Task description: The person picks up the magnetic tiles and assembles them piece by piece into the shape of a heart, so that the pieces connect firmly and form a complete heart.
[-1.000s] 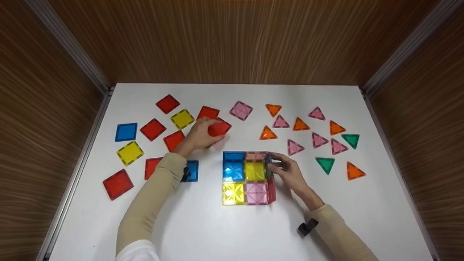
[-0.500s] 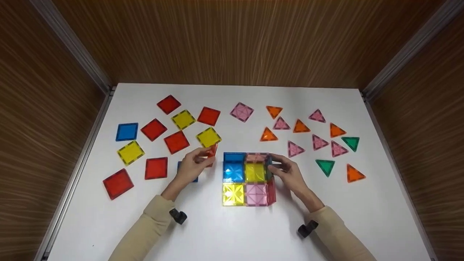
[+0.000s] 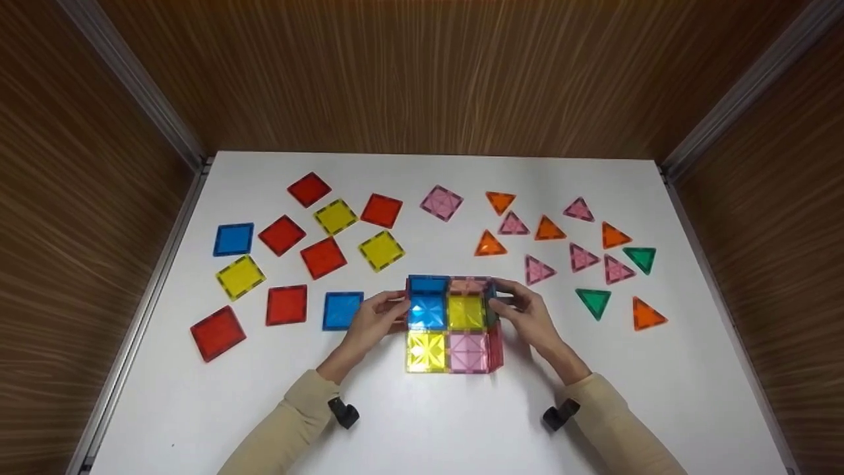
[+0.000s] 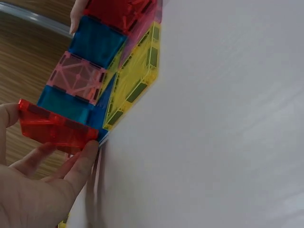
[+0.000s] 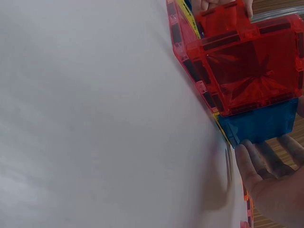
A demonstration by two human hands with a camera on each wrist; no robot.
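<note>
A low structure of square magnetic tiles stands mid-table. Its flat base has blue [image 3: 427, 313], yellow [image 3: 465, 313] and pink [image 3: 467, 352] squares plus a second yellow one at the front left. Upright blue [image 3: 427, 285] and pink [image 3: 468, 285] tiles line its back. On the right side stand a red tile [image 5: 256, 69] and, behind it, a blue tile [image 5: 261, 122]. My left hand [image 3: 370, 324] pinches a red square tile [image 4: 54, 127], held upright against the rear left edge. Thumb inside and fingers outside, my right hand [image 3: 533, 322] holds the blue side tile.
Loose red [image 3: 287, 305], yellow [image 3: 381, 250] and blue [image 3: 343, 311] squares lie to the left. A pink square [image 3: 442, 202] lies behind the structure. Several orange [image 3: 649, 314], pink [image 3: 539, 270] and green [image 3: 593, 303] triangles spread across the right. Wood-patterned walls enclose the table.
My left hand has lifted the red tile from among the loose squares, turned it upright and brought it forward and right to the structure's left side. The right hand has stayed in place.
</note>
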